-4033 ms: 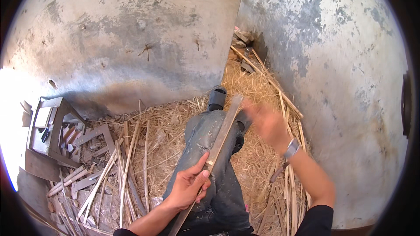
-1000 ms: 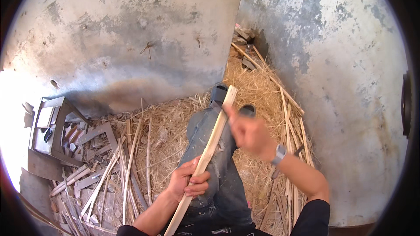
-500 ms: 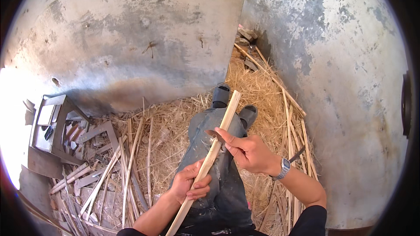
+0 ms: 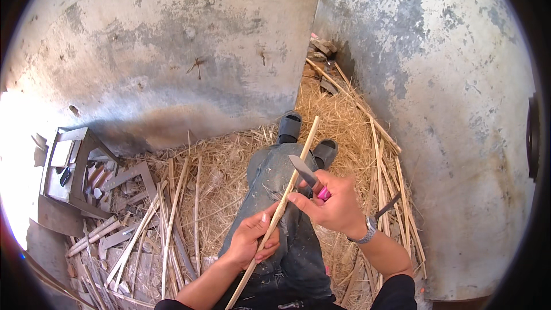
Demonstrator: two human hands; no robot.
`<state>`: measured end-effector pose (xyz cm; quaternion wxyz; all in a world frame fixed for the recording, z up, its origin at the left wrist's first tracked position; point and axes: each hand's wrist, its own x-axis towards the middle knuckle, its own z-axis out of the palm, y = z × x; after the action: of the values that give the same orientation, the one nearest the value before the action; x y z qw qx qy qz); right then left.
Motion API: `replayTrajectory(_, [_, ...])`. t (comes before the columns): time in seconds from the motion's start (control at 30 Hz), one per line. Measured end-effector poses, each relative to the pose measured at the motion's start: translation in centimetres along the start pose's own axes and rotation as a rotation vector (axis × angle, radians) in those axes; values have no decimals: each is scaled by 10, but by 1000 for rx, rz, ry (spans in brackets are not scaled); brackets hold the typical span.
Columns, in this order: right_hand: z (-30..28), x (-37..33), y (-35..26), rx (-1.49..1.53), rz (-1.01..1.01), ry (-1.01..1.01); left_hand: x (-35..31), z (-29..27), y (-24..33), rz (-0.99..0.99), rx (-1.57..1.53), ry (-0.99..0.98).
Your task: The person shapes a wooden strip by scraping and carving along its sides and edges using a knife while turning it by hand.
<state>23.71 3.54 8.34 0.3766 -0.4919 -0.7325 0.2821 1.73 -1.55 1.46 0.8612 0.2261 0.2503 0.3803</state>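
Note:
A long pale strip of split wood (image 4: pixel 277 216) slants up across my lap, its far end above my knees. My left hand (image 4: pixel 252 239) is wrapped round its lower half. In my right hand (image 4: pixel 334 205) is a knife (image 4: pixel 303 170), gripped by its pink handle (image 4: pixel 324 193). The dark blade points up and to the left and overlaps the strip; whether its edge touches the wood I cannot tell. My right thumb lies close beside the strip. Small shavings cling to my dark trousers (image 4: pixel 270 175).
Straw-like shavings (image 4: pixel 224 181) cover the floor. Several long strips (image 4: pixel 381 178) lean along the right wall (image 4: pixel 447 138), and more (image 4: pixel 169 224) lie at the left. A worn wooden stool (image 4: pixel 72 166) stands at the far left by scrap boards. A dark rod (image 4: pixel 388 205) lies behind my right wrist.
The strip has turned about its length and now shows a narrower side. My right hand has drawn slightly nearer and turned, so the knife's blade and pink handle now show.

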Motion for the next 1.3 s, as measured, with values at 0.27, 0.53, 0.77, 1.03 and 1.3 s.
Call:
replayTrajectory(0.27, [13,-5,6,49,-140,-1,0,2,-2,49,124,24])
replayTrajectory(0.53, [-11,-18,7,26,41,-77,-2,-15,6,-50,-120,-33])
replayTrajectory(0.77, [-30,-1,32,-63,-202,302,0,6,9,-206,-57,-95])
replayTrajectory(1.03, [23,-13,41,-132,-404,-73,5,0,14,-243,-132,-49])
replayTrajectory(1.3, [23,-3,43,-46,-370,88,6,-6,16,-246,-164,-78])
